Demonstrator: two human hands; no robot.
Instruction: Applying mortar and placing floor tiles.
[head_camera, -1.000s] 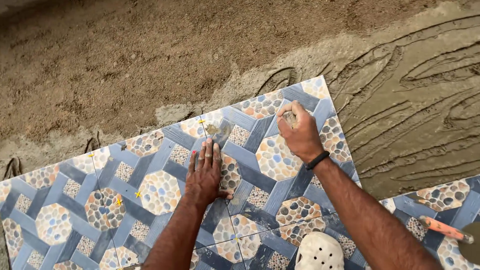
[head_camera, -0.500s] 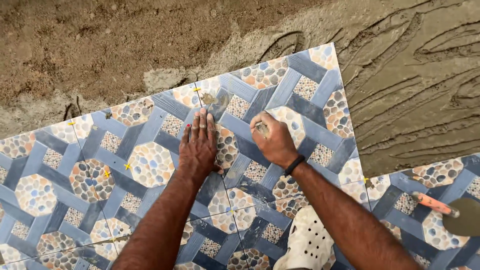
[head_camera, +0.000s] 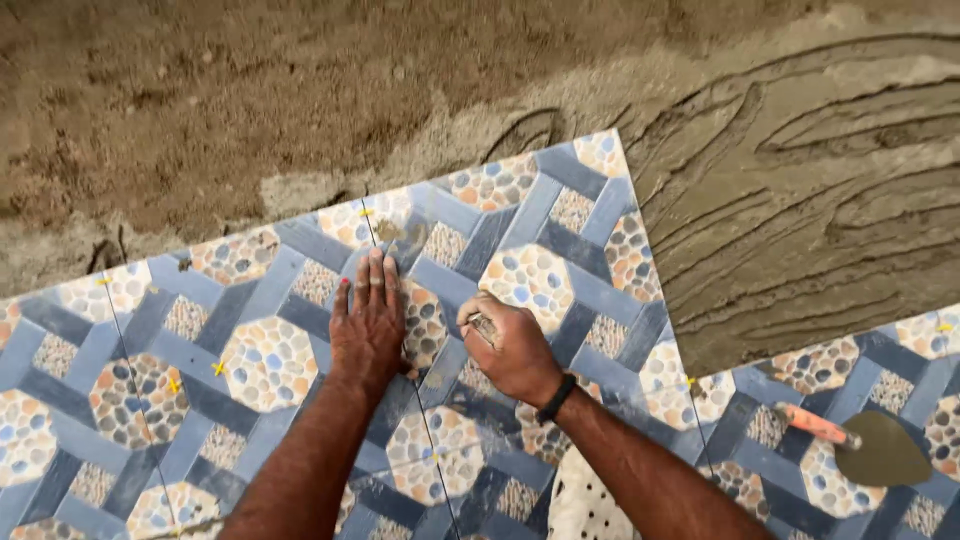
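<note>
Tile (head_camera: 540, 270): 2 hands on it, left hand (head_camera: 368, 325) flat, right hand (head_camera: 510, 345) fisted; 1 trowel (head_camera: 860, 445).

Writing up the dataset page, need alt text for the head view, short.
A person's left hand presses flat on a blue patterned floor tile, while the right hand rests beside it, closed on a small object. Wet combed mortar lies beyond the tile edge; a trowel rests on tiles at right.

Evenly lit by soft, diffuse daylight, moderately bright. Only faint, short shadows under the left hand (head_camera: 368, 322) and right hand (head_camera: 512, 348). No glare on the patterned tiles (head_camera: 270, 330). Mostly sharp, slightly soft toward the corners, with mild wide-angle bending at the edges.
</note>
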